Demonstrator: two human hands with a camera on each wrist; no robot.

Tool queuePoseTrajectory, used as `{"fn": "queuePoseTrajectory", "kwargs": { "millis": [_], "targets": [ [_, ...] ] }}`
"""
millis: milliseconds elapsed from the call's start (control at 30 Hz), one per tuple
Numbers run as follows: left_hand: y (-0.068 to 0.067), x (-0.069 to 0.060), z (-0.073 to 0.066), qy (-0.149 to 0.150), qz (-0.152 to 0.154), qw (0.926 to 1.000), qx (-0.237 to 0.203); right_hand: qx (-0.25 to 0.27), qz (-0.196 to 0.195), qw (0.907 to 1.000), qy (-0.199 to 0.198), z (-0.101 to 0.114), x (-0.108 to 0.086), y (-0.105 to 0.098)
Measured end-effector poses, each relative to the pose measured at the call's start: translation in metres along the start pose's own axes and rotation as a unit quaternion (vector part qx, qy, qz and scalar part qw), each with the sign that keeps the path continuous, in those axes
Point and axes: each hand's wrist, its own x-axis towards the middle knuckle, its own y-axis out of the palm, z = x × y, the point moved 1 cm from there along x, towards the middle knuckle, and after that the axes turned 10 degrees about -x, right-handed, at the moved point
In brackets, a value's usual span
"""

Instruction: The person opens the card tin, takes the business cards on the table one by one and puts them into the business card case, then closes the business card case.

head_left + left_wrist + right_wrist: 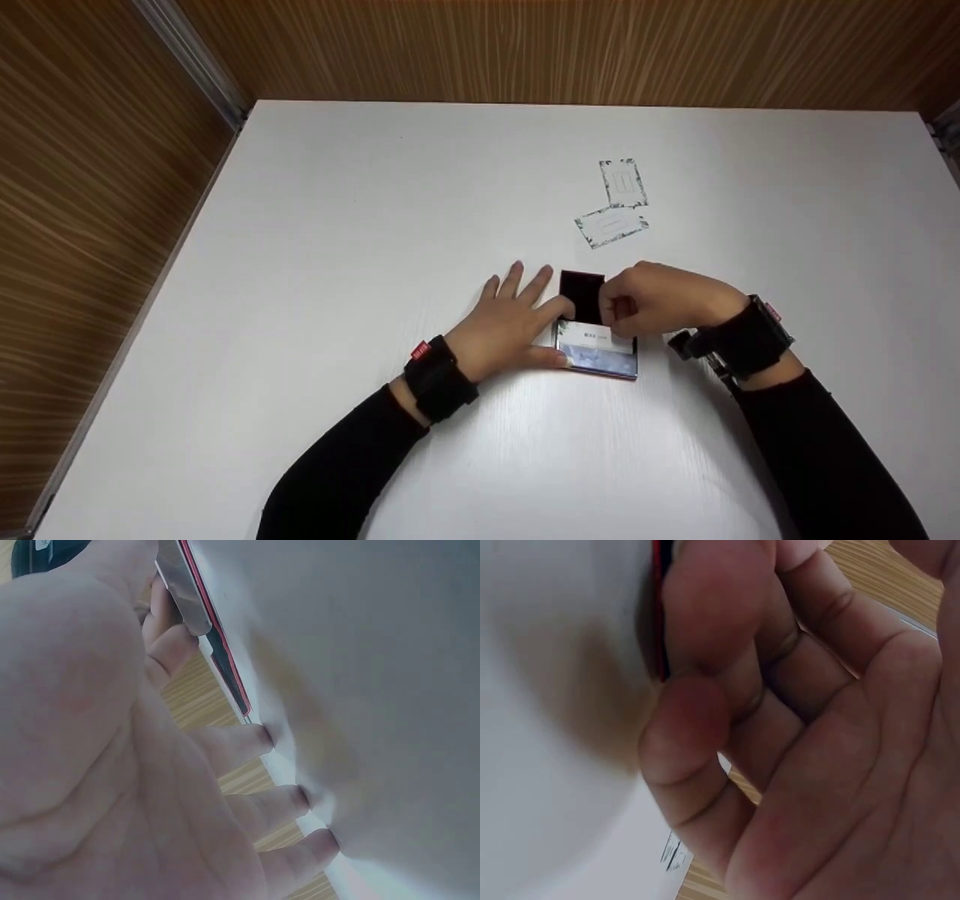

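An opened card case [582, 289] with a dark lining and thin red edge lies on the table. In its near half sits a printed business card [589, 334], above a shiny bluish panel. With bent index finger and thumb, my left hand [499, 334] holds the case's left side, while the other fingers spread onto the tabletop. Seen from the left wrist, the case [196, 600] shows its metallic side. My right hand [660, 300] has its fingers curled at the case's right side, covering the card's right end. Its fingertips meet the red edge [658, 630] in the right wrist view.
Beyond the case lie two white cards with leafy borders, one upright card [623, 183] and one slanted card [612, 226], their edges meeting. The white table [337, 225] ends at a wood-grain panel [525, 52] at the back and another panel [97, 187] on the left.
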Motion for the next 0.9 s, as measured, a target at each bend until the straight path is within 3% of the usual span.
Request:
{"fn": "queuePoseTrajectory", "kwargs": {
  "millis": [667,900],
  "targets": [
    [0.001,0.0005,0.0013,-0.001,0.002,0.9999,0.01,-0.014,-0.001,0.9998,-0.012,0.0048,0.001,-0.0003],
    [0.0018,0.0012,0.0013,-0.003,0.001,0.9999,0.012,-0.009,0.016,0.9997,0.015,0.0049,0.0001,0.0002]
  ]
}}
